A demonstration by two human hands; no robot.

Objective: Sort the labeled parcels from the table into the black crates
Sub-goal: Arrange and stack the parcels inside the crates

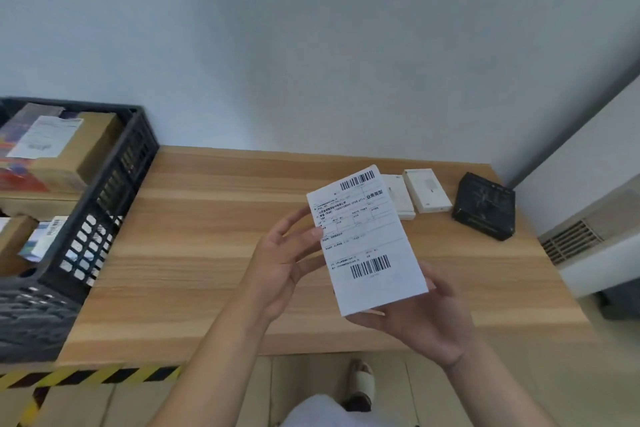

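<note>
A flat parcel with a white barcode label is held up above the wooden table, its label facing me. My left hand pinches its left edge with thumb and fingers. My right hand holds it from below at the lower right corner, fingers behind it. A black crate stands at the table's left end with labeled cardboard parcels inside. Two small white boxes and a black box lie on the table's far right.
A second black crate sits lower at the near left. Yellow-black hazard tape marks the floor by the table's front edge. A white radiator unit stands to the right. A wall runs behind the table.
</note>
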